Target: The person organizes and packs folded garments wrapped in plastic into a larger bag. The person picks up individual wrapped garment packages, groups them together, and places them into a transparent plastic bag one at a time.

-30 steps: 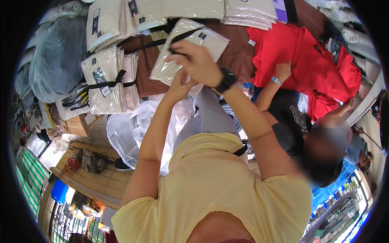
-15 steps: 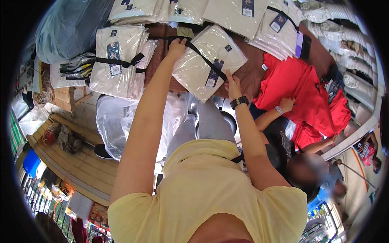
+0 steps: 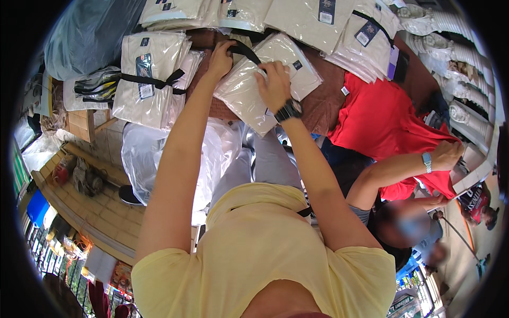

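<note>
A packet of folded beige garments in clear plastic [image 3: 241, 91] lies tilted on the brown cloth in front of me. A black fabric strip [image 3: 245, 51] runs over its upper left corner. My left hand [image 3: 220, 61] is closed on one end of that strip, just past the corner. My right hand [image 3: 274, 87] lies over the middle of the packet, its fingertips bent onto the strip; they hide the part they grip. Under the right hand and wrist, most of the packet's dark label is covered.
To the left lies a stack of packets tied with a black strip [image 3: 156, 80]. More beige packets [image 3: 299, 18] line the far side. At right a co-worker's arm [image 3: 395, 172] reaches over red garments [image 3: 379, 122]. A translucent plastic bag [image 3: 151, 153] sits below the table edge.
My right hand has moved left and up from the packet's right edge onto the strip near its middle. My left hand has shifted slightly left. The co-worker's hand has moved right, pulling red cloth.
</note>
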Motion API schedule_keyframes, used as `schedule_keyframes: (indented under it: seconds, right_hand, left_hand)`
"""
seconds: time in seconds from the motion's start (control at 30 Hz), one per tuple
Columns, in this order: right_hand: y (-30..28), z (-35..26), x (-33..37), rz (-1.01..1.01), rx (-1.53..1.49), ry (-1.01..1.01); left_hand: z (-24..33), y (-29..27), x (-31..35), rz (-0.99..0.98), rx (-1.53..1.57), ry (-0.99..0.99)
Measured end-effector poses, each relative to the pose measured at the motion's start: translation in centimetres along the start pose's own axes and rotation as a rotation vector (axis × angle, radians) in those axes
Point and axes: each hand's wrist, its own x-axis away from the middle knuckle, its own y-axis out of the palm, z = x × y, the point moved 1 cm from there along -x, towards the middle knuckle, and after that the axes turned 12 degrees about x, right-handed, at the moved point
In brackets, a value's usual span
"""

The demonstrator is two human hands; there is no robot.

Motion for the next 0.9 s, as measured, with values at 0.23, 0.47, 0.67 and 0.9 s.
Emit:
schedule_keyframes:
  seconds: [0.23, 0.47, 0.67, 0.9]
  right_hand:
    - [3.9, 0.3, -3.7, -0.082, 0.141, 0.024]
    - [-2.1, 3.1, 2.0, -0.104, -0.654, 0.514]
    - [-5.5, 6.6, 10.3, -0.024, -0.989, 0.728]
    - [-7.6, 4.1, 8.8, -0.028, -0.96, 0.51]
  left_hand:
    - [1.7, -1.8, -1.5, -0.328, -0.397, -0.106]
    - [6.1, -4.1, -1.1, 0.09, -0.366, -0.407]
    - [8.7, -4.8, -2.0, 0.331, 0.984, -0.325]
    - [10.4, -5.1, -2.3, 0.375, -0.015, 0.116]
